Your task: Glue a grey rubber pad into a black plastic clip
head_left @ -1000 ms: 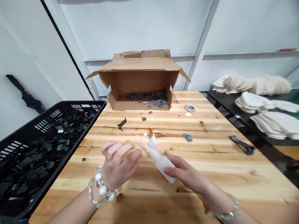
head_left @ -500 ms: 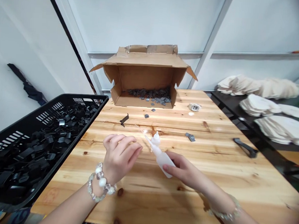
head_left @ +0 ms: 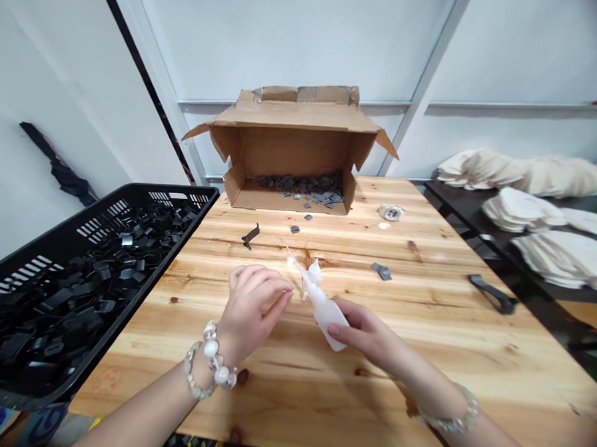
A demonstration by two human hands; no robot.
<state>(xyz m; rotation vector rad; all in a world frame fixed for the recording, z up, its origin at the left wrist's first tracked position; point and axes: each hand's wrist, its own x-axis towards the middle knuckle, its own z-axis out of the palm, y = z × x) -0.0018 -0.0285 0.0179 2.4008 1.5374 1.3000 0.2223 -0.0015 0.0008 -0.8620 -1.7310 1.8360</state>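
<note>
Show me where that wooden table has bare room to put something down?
Bare wood lies on the table right of the right hand, below the black handle. It is crowded around the cardboard box, where grey pieces spill out, and the left edge abuts the black crate.

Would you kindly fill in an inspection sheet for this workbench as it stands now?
Surface: wooden table, knotty planks.
Job's things: white squeeze bottle, nozzle aimed toward the left hand.
Clutter: open cardboard box holding small grey pieces; strays in front of it; black handle; black crate of black parts.
Grippers: right hand grips the bottle; left hand curled, contents hidden.
Cables: nothing seen.
Surroundings: pale wall panels; white stacks on a dark side table.
</note>
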